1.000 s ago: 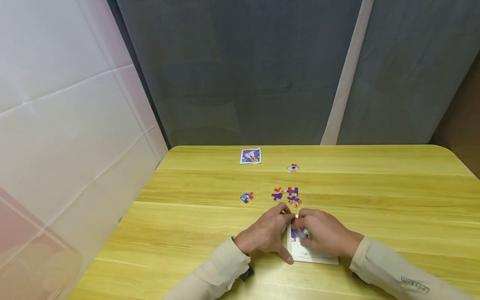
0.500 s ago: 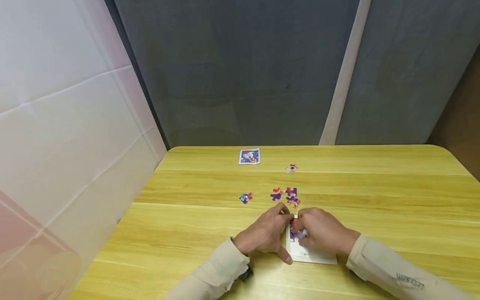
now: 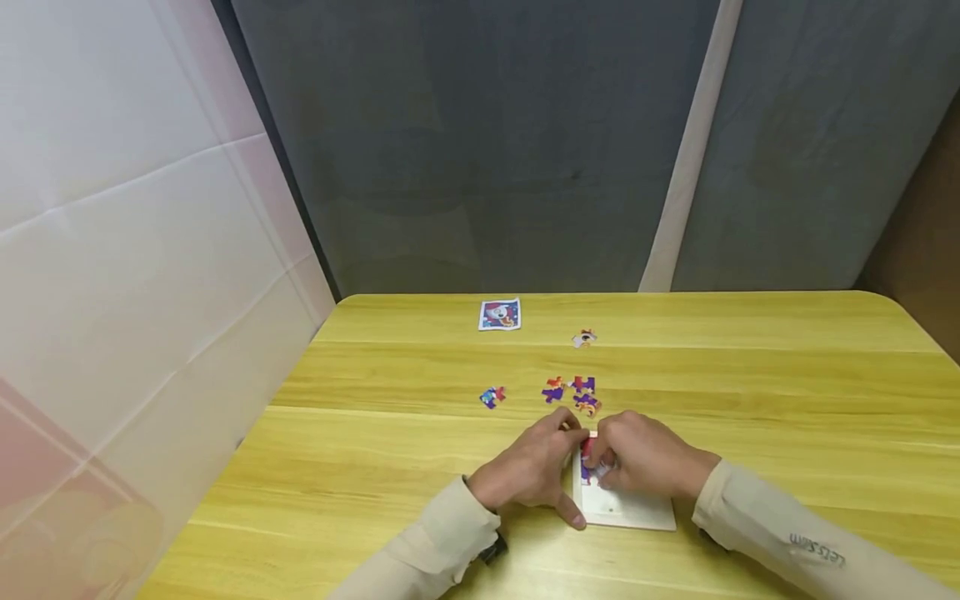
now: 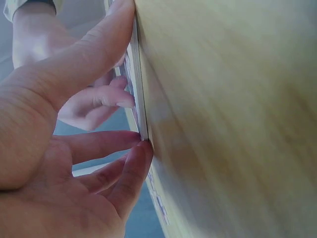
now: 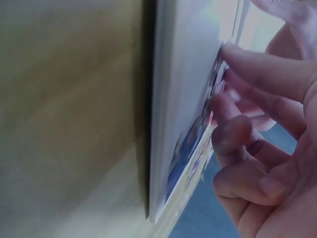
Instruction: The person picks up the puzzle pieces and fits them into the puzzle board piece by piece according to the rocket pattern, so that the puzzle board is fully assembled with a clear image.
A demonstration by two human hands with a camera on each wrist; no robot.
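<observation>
Left hand: fingers fairly straight, thumb and fingertips braced against the left edge of the white puzzle tray. Right hand: fingers curled, pinching a puzzle piece tilted against the tray's top-left corner. Tray lies flat on the wooden table (near edge); loose pieces just beyond; picture card farther back.
</observation>
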